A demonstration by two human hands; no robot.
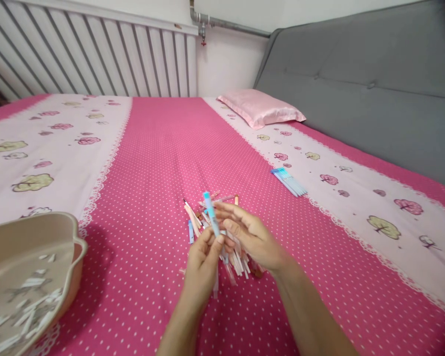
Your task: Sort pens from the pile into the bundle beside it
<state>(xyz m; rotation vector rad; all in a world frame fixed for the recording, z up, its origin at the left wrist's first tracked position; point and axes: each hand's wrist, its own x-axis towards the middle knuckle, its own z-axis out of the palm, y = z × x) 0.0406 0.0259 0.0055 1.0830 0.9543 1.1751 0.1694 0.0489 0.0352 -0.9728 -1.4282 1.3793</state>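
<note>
My left hand [203, 259] pinches a pen with a light blue cap [209, 211], held upright and tilted a little left. My right hand [250, 235] is beside it with curled fingers touching the same pen's barrel. Both hands hover over a loose pile of pens [207, 222] lying on the pink dotted bedspread [152, 163]. A small bundle of blue pens [289, 181] lies apart to the right, on the edge of the pale tree-print strip.
A beige plastic basin [25, 277] with white scraps inside stands at the lower left. A pink satin pillow [259, 108] lies at the far end by the grey padded headboard [363, 84]. A white slatted radiator cover [96, 54] lines the back wall.
</note>
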